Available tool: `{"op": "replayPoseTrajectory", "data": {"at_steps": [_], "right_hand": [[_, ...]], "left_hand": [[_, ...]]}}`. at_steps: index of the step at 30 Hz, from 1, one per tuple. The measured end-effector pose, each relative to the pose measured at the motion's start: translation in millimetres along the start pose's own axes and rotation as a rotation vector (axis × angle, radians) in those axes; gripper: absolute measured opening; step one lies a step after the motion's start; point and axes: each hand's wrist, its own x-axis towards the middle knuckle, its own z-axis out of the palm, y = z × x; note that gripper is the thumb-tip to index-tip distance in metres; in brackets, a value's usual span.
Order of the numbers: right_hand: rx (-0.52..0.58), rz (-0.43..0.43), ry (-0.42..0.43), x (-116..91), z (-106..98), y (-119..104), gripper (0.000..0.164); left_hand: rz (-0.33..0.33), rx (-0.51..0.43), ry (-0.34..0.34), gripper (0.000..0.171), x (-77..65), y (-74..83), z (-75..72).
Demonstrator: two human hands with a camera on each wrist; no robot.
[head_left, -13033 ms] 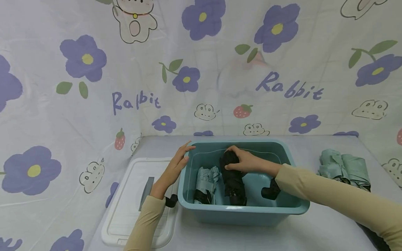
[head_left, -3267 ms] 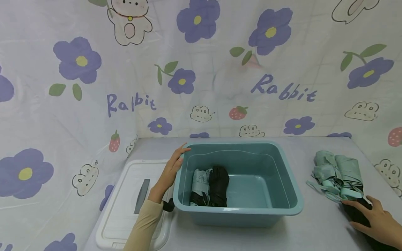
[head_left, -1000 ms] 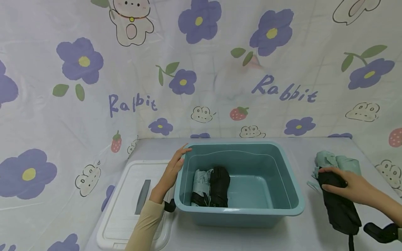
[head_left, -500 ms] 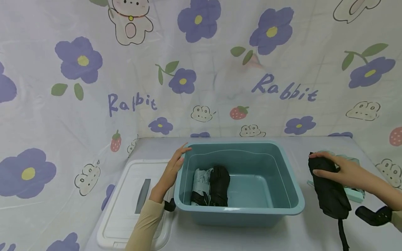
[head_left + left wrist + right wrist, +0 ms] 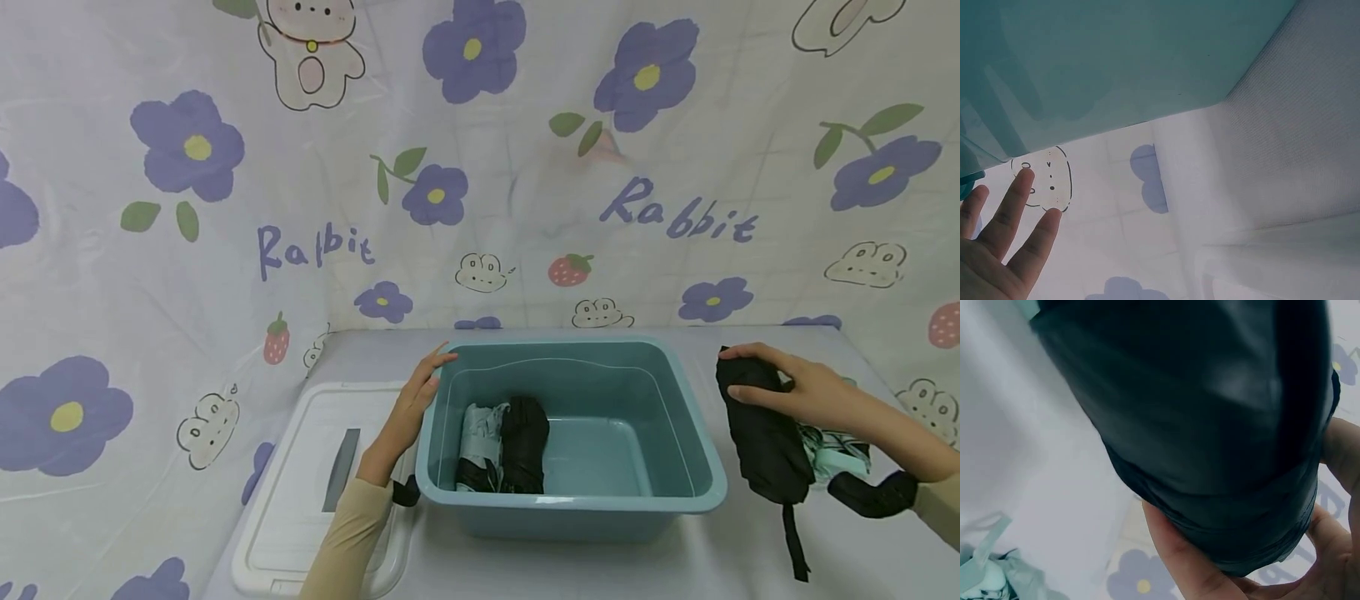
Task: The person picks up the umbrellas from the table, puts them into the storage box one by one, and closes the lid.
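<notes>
My right hand [image 5: 817, 396] grips a black folded umbrella [image 5: 768, 442] from above, thumb on one side and fingers over its upper end. Its strap dangles below, and it is held just right of the blue-green tub [image 5: 570, 503]. In the right wrist view the umbrella [image 5: 1197, 425] fills most of the picture. My left hand [image 5: 408, 408] rests at the tub's left rim with its fingers extended; the left wrist view shows those fingers spread near the tub wall [image 5: 1116, 62]. Inside the tub, a pale green folded umbrella [image 5: 480, 437] and a black one [image 5: 525, 450] lie side by side at the left.
Pale green folded umbrellas [image 5: 840, 458] lie on the table at the right, partly hidden behind my right hand and forearm. A white lid [image 5: 292, 500] with a grey handle lies flat left of the tub. A patterned curtain [image 5: 525, 208] hangs behind the table.
Earlier, my right hand placed the black umbrella in the tub. It then took another from the right side and has carried it left, closer to the tub. My left hand has stayed put.
</notes>
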Motion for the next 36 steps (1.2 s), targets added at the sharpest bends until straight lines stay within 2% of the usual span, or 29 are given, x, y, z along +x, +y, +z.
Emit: {"op": "replayPoseTrajectory", "data": {"at_steps": [13,22,31,36], "right_hand": [[0.011,0.005,-0.012,10,-5,-21,0.055],[0.066,0.002,-0.013,20,-9,-32,0.056],[0.142,-0.008,-0.025,25,-12,-43,0.055],[0.200,-0.002,-0.059,28,-13,-50,0.055]], "left_hand": [[0.010,-0.006,0.002,0.041,-0.3,-3.5,0.5],[-0.011,-0.011,0.008,0.041,-2.3,-4.0,1.0],[0.006,0.007,0.008,0.041,-0.6,-0.3,0.9],[0.012,0.008,0.009,0.041,-0.2,1.0,0.6]]}}
